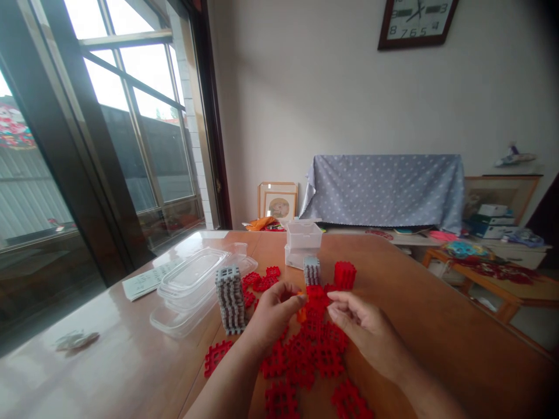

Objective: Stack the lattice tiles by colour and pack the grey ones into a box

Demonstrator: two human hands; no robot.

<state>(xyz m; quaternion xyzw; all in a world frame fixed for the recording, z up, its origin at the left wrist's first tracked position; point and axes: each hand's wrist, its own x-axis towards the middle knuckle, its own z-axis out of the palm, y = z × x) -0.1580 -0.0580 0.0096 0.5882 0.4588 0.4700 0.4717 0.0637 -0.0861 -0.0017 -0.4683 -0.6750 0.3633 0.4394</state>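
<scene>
My left hand [277, 308] pinches a small orange piece [301, 314] over the middle of the table. To its right, my right hand [358, 320] has thumb and fingertips close together at the edge of a red piece [317, 295]; whether it grips that piece is hard to tell. Several flat red lattice pieces [300, 355] lie scattered beneath and in front of both hands. Left of my left hand rises a tall stack of grey lattice pieces [230, 301]. Beyond the hands are a smaller grey stack [311, 271] and a red stack [345, 274].
Clear plastic lids and containers [192, 279] lie at the left by a paper sheet [146, 281]. Two translucent boxes [304, 235] are stacked at the back. A small packet [77, 340] rests far left on the wooden table [414, 302].
</scene>
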